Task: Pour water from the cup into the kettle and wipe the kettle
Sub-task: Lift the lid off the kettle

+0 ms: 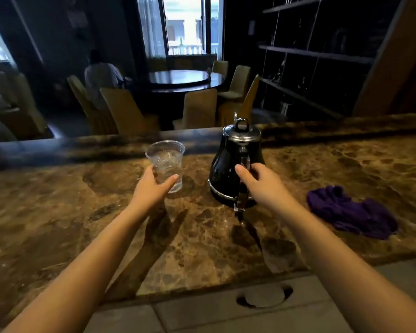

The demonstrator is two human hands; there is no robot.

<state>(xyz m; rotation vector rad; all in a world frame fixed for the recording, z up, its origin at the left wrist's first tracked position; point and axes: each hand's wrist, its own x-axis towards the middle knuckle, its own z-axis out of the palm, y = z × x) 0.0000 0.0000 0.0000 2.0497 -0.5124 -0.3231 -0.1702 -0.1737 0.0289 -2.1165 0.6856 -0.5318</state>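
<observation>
A clear plastic cup (165, 159) with water in it stands on the brown marble counter (87, 212), left of centre. My left hand (151, 188) is wrapped around its lower half. To its right stands a black kettle (226, 164) with a chrome lid that is down. Its handle faces me, and my right hand (259, 181) grips that handle. A crumpled purple cloth (351, 212) lies on the counter to the right of the kettle, untouched.
The counter has a raised back ledge (82, 145) behind the cup and kettle. A grey panel with round cut-outs (264, 296) runs along the near edge. Beyond the counter are a round table (185, 79), chairs, a person in white (101, 75) and dark shelves (317, 56).
</observation>
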